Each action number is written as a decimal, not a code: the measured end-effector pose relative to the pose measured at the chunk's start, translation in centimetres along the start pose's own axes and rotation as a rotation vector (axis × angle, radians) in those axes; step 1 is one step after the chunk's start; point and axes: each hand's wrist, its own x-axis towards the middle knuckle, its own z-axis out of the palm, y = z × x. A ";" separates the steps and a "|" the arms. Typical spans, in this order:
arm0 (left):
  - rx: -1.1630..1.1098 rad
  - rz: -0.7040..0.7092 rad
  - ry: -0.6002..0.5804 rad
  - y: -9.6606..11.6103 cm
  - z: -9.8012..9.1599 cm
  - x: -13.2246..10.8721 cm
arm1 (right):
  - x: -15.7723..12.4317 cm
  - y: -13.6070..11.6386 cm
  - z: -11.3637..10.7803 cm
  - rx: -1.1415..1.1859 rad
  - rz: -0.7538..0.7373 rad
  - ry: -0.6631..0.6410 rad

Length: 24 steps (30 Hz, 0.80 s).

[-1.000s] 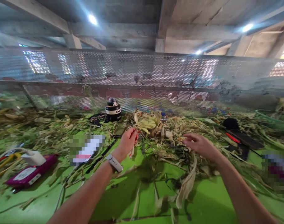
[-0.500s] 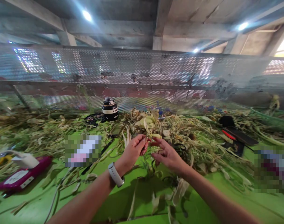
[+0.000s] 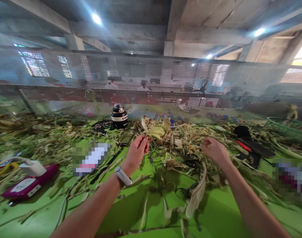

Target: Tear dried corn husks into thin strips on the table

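Observation:
My left hand [image 3: 138,150], with a white watch [image 3: 123,176] on its wrist, is closed in a pinch at the middle of the table. A pale strip of dried corn husk [image 3: 144,125] rises from its fingertips. Just beyond lies a clump of yellowish-green husks [image 3: 159,131]. My right hand [image 3: 216,151] is off to the right, over the heap of dried husk strips [image 3: 190,135]. Its fingers are bent and pressed together; what they hold, if anything, is hidden. Loose husk strips [image 3: 197,195] lie on the green tabletop [image 3: 215,211] between my forearms.
A black bottle with a white band [image 3: 119,117] stands by the perforated metal screen [image 3: 151,72] at the back. On the left lie a purple power bank-like box [image 3: 29,186] and a blurred-out flat object [image 3: 91,160]. A black-and-red item [image 3: 252,145] and a green basket [image 3: 282,129] are right.
My hands have come apart. The right moved to the right, onto the husk heap, while the left shifted slightly left, still pinching its husk. The view tilted a little.

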 end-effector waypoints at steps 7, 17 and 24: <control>0.069 -0.099 -0.094 -0.4 2.1 -2.0 | -5.6 -7.7 1.8 0.590 -0.482 -0.205; 0.168 -0.118 -0.229 -1.2 2.8 -3.0 | -6.8 -8.3 4.6 0.702 -0.233 -0.461; 0.604 0.058 -0.232 -1.6 2.1 -2.8 | -6.6 -8.1 3.0 0.187 -0.682 -0.174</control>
